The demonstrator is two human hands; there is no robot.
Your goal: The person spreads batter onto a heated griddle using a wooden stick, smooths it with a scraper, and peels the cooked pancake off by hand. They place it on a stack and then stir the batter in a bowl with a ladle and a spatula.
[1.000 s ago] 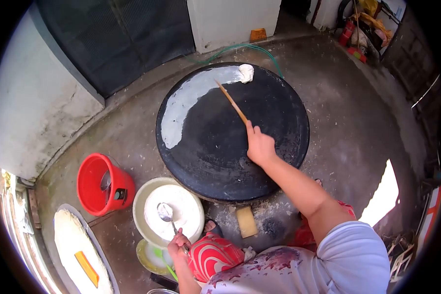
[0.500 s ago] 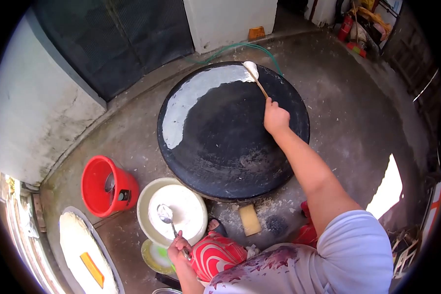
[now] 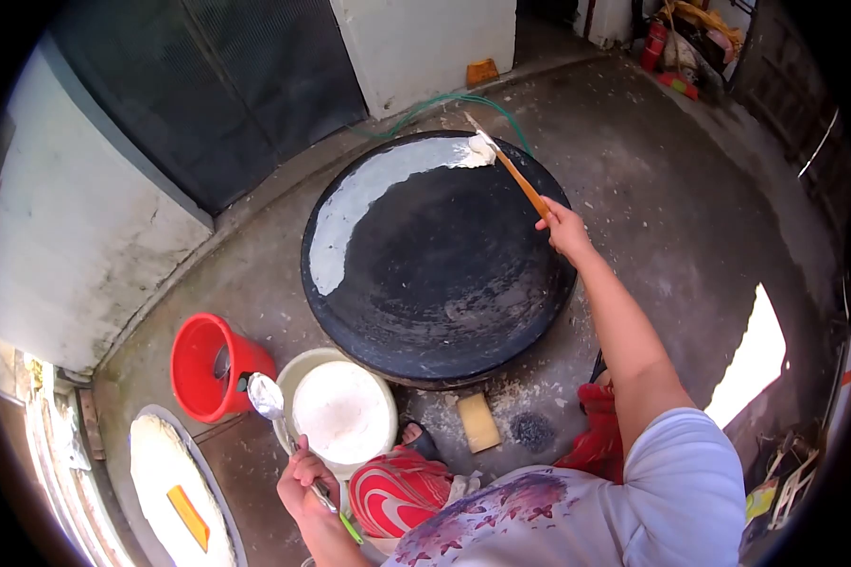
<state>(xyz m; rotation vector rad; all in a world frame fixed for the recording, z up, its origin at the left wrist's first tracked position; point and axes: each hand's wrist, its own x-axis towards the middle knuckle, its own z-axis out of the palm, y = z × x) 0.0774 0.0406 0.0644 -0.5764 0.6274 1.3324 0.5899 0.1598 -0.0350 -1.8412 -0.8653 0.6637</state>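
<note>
My right hand (image 3: 567, 231) is closed on the wooden handle of a flat spreader (image 3: 520, 180), whose blade lies near the far edge of a big round black griddle (image 3: 444, 274). A lump of white batter (image 3: 478, 151) sits against the blade. From it a thin pale band (image 3: 350, 203) curves along the griddle's far and left side. Low in the view, my left hand (image 3: 305, 477) grips a metal ladle (image 3: 266, 397). Its bowl, coated in white, is over the left rim of a basin (image 3: 298, 369) of white batter (image 3: 342, 413).
A red bucket (image 3: 199, 369) with a metal utensil inside stands left of the basin. An oval board (image 3: 175, 491) with white sheets and an orange scraper (image 3: 189, 518) lies lower left. A yellow block (image 3: 478, 422) rests below the griddle. A green hose (image 3: 444, 97) runs behind it.
My right hand has moved right and slightly down, and the spreader has turned to a more slanting angle. My left hand has carried the ladle left, from over the batter to the basin's rim.
</note>
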